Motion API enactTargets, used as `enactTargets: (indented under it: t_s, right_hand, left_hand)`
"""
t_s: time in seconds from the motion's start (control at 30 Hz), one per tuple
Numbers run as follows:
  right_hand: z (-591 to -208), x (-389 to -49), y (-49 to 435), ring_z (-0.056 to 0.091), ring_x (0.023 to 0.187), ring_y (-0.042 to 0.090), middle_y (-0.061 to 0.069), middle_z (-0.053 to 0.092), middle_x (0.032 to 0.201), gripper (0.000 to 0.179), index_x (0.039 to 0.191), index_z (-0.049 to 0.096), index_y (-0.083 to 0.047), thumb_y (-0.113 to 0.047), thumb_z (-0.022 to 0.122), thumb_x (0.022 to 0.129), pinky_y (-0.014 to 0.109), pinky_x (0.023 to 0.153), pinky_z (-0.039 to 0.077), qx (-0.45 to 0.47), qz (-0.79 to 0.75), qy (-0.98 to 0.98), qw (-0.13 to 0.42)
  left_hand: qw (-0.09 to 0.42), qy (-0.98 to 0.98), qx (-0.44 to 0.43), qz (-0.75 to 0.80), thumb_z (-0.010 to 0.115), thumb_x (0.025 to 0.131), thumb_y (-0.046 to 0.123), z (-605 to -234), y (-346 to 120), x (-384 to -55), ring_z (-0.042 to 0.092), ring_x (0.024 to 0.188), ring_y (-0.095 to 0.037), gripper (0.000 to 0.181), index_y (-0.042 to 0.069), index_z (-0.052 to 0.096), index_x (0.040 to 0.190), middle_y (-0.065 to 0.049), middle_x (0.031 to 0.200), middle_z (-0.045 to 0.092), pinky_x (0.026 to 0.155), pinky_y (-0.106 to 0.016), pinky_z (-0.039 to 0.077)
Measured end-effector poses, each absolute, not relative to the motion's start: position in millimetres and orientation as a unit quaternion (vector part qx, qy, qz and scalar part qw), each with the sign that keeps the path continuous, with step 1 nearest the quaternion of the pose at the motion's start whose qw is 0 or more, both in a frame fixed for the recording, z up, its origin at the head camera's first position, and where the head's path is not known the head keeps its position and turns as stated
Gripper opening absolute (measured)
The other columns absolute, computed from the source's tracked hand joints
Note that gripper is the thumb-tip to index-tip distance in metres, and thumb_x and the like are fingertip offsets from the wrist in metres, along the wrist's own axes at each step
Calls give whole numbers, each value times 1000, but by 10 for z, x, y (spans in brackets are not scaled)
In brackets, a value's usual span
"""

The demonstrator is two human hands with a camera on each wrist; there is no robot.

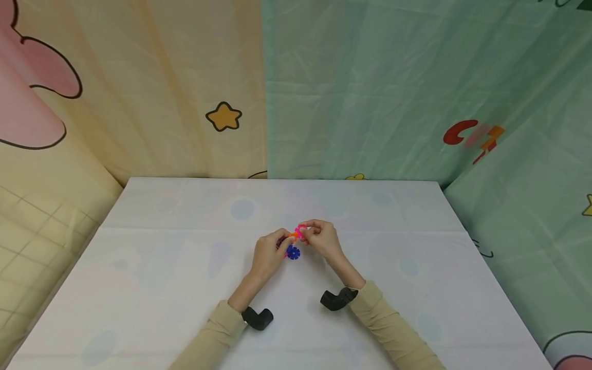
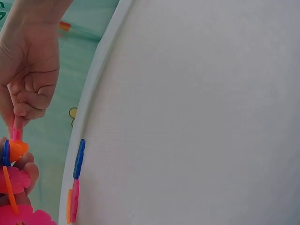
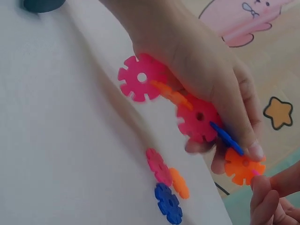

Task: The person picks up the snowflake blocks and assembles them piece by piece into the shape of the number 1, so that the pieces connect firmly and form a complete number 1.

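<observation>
Several notched plastic discs are linked in a chain held by my left hand (image 1: pixel 270 253). In the right wrist view the chain runs from a pink disc (image 3: pixel 140 78) through an orange disc seen edge-on (image 3: pixel 172 95), another pink disc (image 3: pixel 198 118) and a blue disc (image 3: pixel 226 138) to an orange disc (image 3: pixel 243 166) at the left fingertips. My right hand (image 1: pixel 324 240) pinches a pink disc (image 1: pixel 299 232) against that last orange disc; their joint is partly hidden by fingers.
Near the hands, a blue disc (image 3: pixel 168 202), a pink disc (image 3: pixel 159 166) and an orange disc (image 3: pixel 179 183) lie close together on the white-covered table (image 1: pixel 162 288). I cannot tell whether they are joined. Printed curtains (image 1: pixel 370 92) hang behind the table.
</observation>
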State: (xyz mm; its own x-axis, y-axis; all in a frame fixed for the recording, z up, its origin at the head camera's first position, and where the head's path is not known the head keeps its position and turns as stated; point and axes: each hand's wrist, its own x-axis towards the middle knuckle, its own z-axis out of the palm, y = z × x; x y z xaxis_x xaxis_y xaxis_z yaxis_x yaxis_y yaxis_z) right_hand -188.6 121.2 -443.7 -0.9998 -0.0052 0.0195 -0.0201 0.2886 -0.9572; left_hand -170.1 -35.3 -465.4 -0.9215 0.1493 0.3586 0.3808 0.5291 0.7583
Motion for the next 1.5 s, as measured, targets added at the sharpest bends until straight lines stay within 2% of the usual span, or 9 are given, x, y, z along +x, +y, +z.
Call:
enactTargets:
  t_s: [0.23, 0.47, 0.67, 0.83, 0.97, 1.07, 1.27, 1.43, 1.5]
  right_hand:
    - [-4449, -1868, 1206, 66, 56, 23, 11, 67, 64, 16, 101, 70, 4, -3, 65, 88, 41, 60, 57, 16, 595, -804, 10]
    - [-4385, -1927, 1272, 66, 64, 34, 13, 68, 69, 19, 103, 70, 2, -12, 65, 91, 41, 62, 57, 25, 601, -799, -7]
    - [-4355, -1965, 1293, 63, 61, 12, 1, 69, 73, 27, 114, 67, 1, -15, 60, 94, 41, 71, 58, 6, 621, -782, -53]
    - [-4292, -1963, 1293, 64, 62, 17, 23, 68, 79, 31, 121, 61, 4, -10, 60, 94, 42, 73, 58, 31, 615, -785, -67]
    - [-4135, -1883, 1255, 66, 64, 25, 34, 65, 87, 33, 122, 59, 8, -8, 60, 94, 29, 67, 57, 51, 606, -790, -70]
    - [-4048, -1818, 1227, 67, 64, 22, 29, 67, 83, 32, 121, 58, 9, -10, 59, 94, 24, 65, 56, 56, 607, -790, -71]
    - [-4148, -1835, 1230, 68, 70, 29, 15, 71, 83, 32, 119, 61, 5, -18, 54, 98, 27, 68, 57, 43, 613, -785, -76]
    - [-4412, -1936, 1272, 65, 64, 11, 12, 70, 82, 32, 116, 63, 2, -24, 51, 100, 23, 66, 56, 36, 615, -785, -67]
    - [-4432, -1933, 1279, 64, 63, 12, 13, 69, 83, 31, 115, 63, 1, -23, 51, 100, 22, 66, 56, 33, 609, -789, -66]
  left_hand:
    - [135, -867, -154, -454, 64, 92, 21, -4649, -355, -1699, 46, 51, -2, 12, 10, 67, 88, -3, 66, 65, 47, -18, 39]
    - [116, -862, -140, -473, 65, 92, 22, -4611, -334, -1711, 46, 50, -4, 14, 8, 65, 93, -4, 68, 64, 46, -17, 38]
    - [122, -858, -144, -478, 65, 92, 18, -4572, -335, -1718, 45, 50, -4, 17, 7, 62, 105, -7, 76, 70, 44, -16, 34]
    - [125, -862, -147, -468, 68, 90, 21, -4545, -357, -1727, 43, 46, -4, 25, 8, 62, 110, -8, 78, 70, 42, -17, 34]
    - [120, -872, -136, -456, 71, 88, 24, -4536, -379, -1729, 40, 44, -6, 27, 9, 64, 109, -9, 83, 70, 43, -17, 36]
    - [117, -870, -127, -461, 73, 86, 24, -4542, -396, -1731, 38, 43, -7, 27, 10, 65, 107, -9, 83, 70, 43, -17, 34]
    - [111, -853, -109, -498, 76, 83, 24, -4576, -443, -1745, 33, 38, -5, 24, 12, 67, 101, -7, 77, 67, 40, -17, 29]
    - [102, -836, -87, -533, 79, 79, 28, -4559, -476, -1740, 33, 36, -5, 27, 14, 67, 99, -7, 75, 63, 40, -19, 32]
    - [100, -832, -76, -540, 80, 78, 30, -4550, -486, -1735, 34, 36, -6, 28, 14, 67, 99, -7, 76, 62, 40, -19, 34]
